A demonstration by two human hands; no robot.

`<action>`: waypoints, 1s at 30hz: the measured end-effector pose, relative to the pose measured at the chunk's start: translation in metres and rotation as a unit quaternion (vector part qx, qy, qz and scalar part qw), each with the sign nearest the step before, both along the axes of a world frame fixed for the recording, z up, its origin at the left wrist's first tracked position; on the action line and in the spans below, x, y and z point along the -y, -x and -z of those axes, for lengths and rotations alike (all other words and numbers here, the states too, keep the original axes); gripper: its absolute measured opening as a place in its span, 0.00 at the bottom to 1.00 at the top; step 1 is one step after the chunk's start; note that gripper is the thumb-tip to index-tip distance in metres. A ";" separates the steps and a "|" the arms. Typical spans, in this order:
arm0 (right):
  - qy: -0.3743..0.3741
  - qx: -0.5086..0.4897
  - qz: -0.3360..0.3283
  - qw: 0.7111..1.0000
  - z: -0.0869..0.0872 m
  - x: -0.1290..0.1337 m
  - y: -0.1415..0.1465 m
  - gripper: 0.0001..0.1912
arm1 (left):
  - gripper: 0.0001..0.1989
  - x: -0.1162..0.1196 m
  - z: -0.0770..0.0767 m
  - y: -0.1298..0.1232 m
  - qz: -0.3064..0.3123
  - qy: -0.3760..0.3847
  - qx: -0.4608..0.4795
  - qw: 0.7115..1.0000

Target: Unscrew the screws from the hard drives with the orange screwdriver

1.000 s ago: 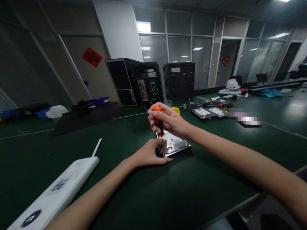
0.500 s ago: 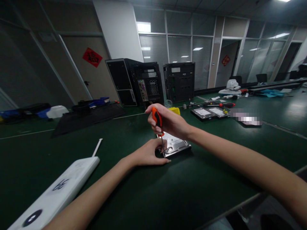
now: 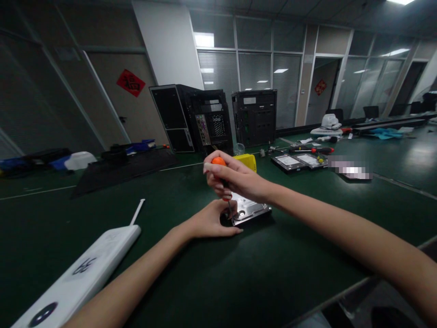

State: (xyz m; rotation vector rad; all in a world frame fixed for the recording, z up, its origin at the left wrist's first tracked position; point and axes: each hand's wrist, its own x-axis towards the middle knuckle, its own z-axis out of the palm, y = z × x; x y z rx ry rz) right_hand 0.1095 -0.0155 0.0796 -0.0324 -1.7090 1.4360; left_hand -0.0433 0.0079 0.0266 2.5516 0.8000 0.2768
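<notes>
A silver hard drive [image 3: 251, 210] lies flat on the green table in front of me. My left hand [image 3: 216, 221] grips its near left corner, thumb along the front edge and fingers on the far side. Above that corner, my right hand [image 3: 235, 177] is wrapped around an orange and black screwdriver [image 3: 218, 161]. The screwdriver stands nearly upright, its shaft pointing down at the drive's left corner. My left fingers partly hide the tip, so I cannot tell whether it sits in a screw.
Two more hard drives [image 3: 288, 162] lie at the right, with a red and black screwdriver [image 3: 322, 150] behind them. A yellow object [image 3: 245, 162] stands behind my right hand. Black computer cases [image 3: 255, 117] stand at the back. A white power bank-like device [image 3: 85, 269] is at the left front.
My right hand has changed its grip on the screwdriver, turning so that the fingers now cover most of the handle. My left hand and the hard drive have stayed put.
</notes>
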 end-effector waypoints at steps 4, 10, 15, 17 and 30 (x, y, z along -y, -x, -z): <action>-0.002 0.040 -0.023 0.999 -0.008 0.007 0.005 0.16 | 0.16 0.000 0.001 0.001 0.014 0.000 0.011 1.000; 0.027 0.003 -0.033 0.999 -0.002 0.000 0.006 0.16 | 0.15 -0.001 0.001 0.002 0.015 -0.011 0.006 1.000; 0.062 -0.041 -0.012 0.997 0.002 -0.004 0.006 0.12 | 0.15 -0.002 0.002 0.001 0.017 -0.013 0.004 1.000; 0.078 -0.054 -0.003 0.996 0.002 -0.004 0.006 0.11 | 0.16 -0.002 0.002 0.001 0.017 -0.010 0.005 1.000; 0.077 -0.033 0.002 0.997 0.001 -0.002 0.003 0.09 | 0.18 0.000 0.001 0.001 -0.006 -0.003 -0.002 1.000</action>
